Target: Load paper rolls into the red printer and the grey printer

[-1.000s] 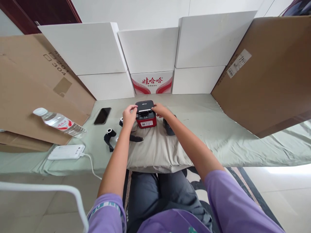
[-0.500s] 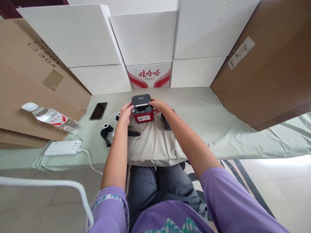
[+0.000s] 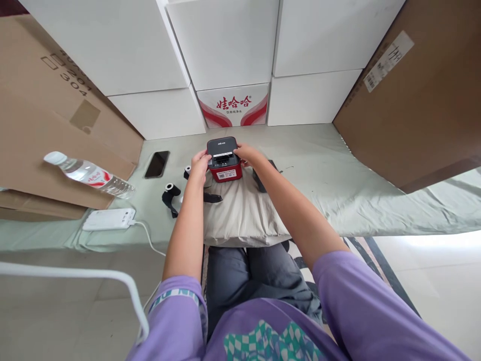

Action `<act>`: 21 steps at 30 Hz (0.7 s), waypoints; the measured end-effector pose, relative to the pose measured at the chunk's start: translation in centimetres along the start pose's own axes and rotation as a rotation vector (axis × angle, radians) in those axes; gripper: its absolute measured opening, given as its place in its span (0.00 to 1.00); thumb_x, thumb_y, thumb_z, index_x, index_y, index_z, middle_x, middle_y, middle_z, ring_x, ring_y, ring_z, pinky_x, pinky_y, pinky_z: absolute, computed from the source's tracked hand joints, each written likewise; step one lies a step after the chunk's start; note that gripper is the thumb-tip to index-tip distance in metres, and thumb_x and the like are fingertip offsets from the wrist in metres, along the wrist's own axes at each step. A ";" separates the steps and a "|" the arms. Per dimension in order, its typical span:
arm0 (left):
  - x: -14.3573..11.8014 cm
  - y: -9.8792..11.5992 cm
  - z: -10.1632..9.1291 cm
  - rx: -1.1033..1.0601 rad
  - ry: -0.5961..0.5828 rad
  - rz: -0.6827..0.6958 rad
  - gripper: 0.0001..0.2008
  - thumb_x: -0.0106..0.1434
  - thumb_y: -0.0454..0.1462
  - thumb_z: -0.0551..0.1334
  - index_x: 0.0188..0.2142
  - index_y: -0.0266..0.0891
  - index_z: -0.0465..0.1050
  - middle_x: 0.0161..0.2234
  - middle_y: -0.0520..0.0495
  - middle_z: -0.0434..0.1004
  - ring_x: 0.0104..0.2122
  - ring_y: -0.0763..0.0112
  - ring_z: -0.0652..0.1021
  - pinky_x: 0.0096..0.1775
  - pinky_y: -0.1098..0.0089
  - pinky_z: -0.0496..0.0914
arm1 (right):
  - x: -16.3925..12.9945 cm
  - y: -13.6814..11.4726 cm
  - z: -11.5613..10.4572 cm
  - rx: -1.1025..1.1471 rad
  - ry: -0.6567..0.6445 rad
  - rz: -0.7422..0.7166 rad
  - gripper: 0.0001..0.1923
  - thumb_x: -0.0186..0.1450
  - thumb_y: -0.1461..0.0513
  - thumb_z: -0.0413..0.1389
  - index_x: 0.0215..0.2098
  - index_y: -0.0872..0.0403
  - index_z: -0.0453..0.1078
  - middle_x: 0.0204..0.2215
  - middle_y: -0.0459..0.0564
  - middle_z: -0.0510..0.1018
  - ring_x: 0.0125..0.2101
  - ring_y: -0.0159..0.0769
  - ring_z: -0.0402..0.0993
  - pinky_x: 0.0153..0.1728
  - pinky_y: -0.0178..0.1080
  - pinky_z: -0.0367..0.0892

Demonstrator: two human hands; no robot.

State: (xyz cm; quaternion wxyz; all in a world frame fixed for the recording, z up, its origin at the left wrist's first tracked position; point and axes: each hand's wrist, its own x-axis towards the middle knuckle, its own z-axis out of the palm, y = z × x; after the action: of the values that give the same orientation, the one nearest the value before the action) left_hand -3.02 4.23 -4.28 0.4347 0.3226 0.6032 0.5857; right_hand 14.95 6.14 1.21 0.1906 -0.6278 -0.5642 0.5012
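A small red and black label printer [image 3: 224, 163] stands on the cloth-covered surface, its dark lid facing up and a white sticker on its red front. My left hand [image 3: 200, 163] grips its left side, thumb near the top edge. On the opposite side, my right hand [image 3: 247, 154] holds it with the thumb at the lid's edge; the other fingers are partly hidden. Left of the printer lies a black ribbon roll [image 3: 171, 193] with a white core, partly unwound. Another roll [image 3: 187, 172] sits beside my left wrist. A dark object [image 3: 260, 179] is partly covered by my right forearm.
A phone [image 3: 157, 164], a water bottle [image 3: 90, 175] and a white power bank [image 3: 108, 219] with a cable are on the left. White boxes [image 3: 221, 45] line the back. Brown cartons [image 3: 421, 95] stand at both sides. A white tube [image 3: 75, 272] crosses the lower left.
The camera view has shifted, so the scene sits slightly higher and further right. Both hands stay on the printer's sides, with the left thumb now further over its top edge.
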 end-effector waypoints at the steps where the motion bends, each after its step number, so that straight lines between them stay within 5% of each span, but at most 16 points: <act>1: -0.1 0.0 0.1 -0.005 0.000 0.009 0.18 0.62 0.25 0.62 0.50 0.37 0.81 0.44 0.45 0.86 0.42 0.70 0.83 0.41 0.76 0.77 | 0.1 0.1 0.0 0.015 0.005 -0.001 0.17 0.72 0.64 0.50 0.57 0.48 0.71 0.23 0.41 0.60 0.20 0.28 0.54 0.24 0.33 0.61; 7: -0.3 0.2 -0.3 -0.031 -0.038 -0.073 0.21 0.62 0.28 0.64 0.54 0.38 0.80 0.43 0.46 0.85 0.34 0.74 0.82 0.34 0.78 0.73 | 0.3 0.4 0.5 0.067 0.022 0.015 0.22 0.74 0.65 0.45 0.62 0.48 0.70 0.22 0.41 0.59 0.19 0.28 0.53 0.22 0.33 0.60; 12: -0.5 0.5 -0.6 -0.025 -0.058 -0.105 0.23 0.64 0.29 0.64 0.58 0.39 0.78 0.42 0.47 0.85 0.29 0.78 0.79 0.30 0.79 0.70 | -1.2 -0.2 0.2 -0.222 0.078 -0.048 0.20 0.76 0.59 0.46 0.59 0.58 0.73 0.31 0.53 0.76 0.24 0.35 0.70 0.31 0.41 0.72; 16: -0.8 0.4 -0.4 -0.022 -0.076 -0.107 0.24 0.66 0.29 0.62 0.61 0.39 0.77 0.41 0.48 0.85 0.27 0.79 0.77 0.30 0.79 0.70 | -3.9 0.9 -4.6 -0.337 0.137 -0.202 0.14 0.72 0.59 0.54 0.47 0.60 0.78 0.38 0.57 0.82 0.28 0.35 0.74 0.39 0.40 0.71; 21: -0.5 0.4 0.2 -0.008 -0.076 -0.053 0.21 0.67 0.28 0.60 0.58 0.37 0.79 0.47 0.45 0.85 0.38 0.73 0.83 0.41 0.75 0.76 | -3.3 7.2 -11.5 0.069 0.289 -0.344 0.16 0.70 0.60 0.54 0.53 0.55 0.76 0.43 0.53 0.84 0.27 0.29 0.74 0.30 0.33 0.66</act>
State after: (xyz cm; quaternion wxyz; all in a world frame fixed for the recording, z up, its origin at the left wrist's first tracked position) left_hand -2.72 3.90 -3.84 0.4739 0.3271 0.5922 0.5636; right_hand 28.82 4.79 1.67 0.3732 -0.5807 -0.6124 0.3853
